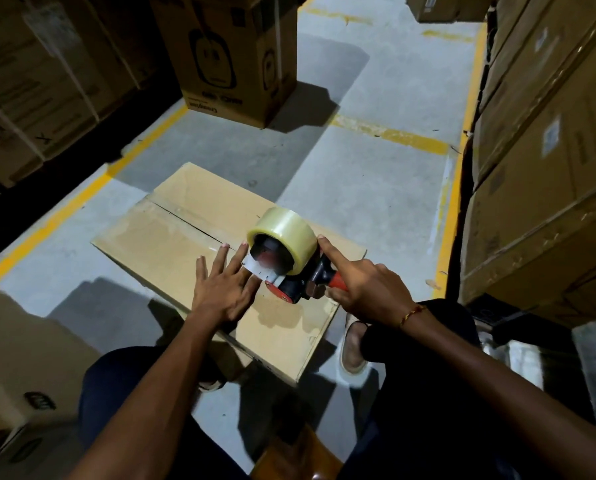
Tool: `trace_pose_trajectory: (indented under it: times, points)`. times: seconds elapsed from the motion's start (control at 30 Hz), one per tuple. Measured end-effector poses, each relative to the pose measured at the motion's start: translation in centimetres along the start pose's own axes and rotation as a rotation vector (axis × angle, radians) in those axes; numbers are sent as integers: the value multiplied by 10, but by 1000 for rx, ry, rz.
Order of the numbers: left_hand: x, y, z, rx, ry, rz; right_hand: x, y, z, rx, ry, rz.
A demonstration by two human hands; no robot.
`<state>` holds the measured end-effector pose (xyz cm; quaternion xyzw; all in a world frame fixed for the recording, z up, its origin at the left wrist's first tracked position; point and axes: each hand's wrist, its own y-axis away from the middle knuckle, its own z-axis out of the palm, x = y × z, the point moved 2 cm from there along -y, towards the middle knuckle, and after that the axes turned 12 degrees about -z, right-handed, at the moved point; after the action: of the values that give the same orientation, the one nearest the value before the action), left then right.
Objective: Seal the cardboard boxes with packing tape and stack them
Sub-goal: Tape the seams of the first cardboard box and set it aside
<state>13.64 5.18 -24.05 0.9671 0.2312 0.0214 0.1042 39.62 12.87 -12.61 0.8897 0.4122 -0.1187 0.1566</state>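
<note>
Beneath the right hand (367, 289), most of the tape dispenser (291, 271) handle covered by curled fingers. Just left of that hand, the dispenser's blade area smeared by blur. Under the left hand (222, 287) and the dispenser, the near stretch of the cardboard box (172, 244) seam concealed. Far beyond both hands, the printed carton (227, 60) cropped by the top edge, lettering unreadable.

Box (185, 237) mid-frame is plain matt brown cardboard, a bit creased. Tape roll (282, 233) is clear glossy plastic film. Dispenser (300, 282) looks like smooth red and black plastic. Floor (376, 188) is dull grey concrete, with scuffed yellow paint lines.
</note>
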Motion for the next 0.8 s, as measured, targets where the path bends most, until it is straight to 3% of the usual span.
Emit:
trace_pose_trajectory:
  times: [0.4,0.8]
  points:
    - [-17,-29,-7,17,-14,31,-4,-43,-15,-96,-13,9]
    - [-13,-27,-8,13,6,32,17,7,-17,-102,25,52]
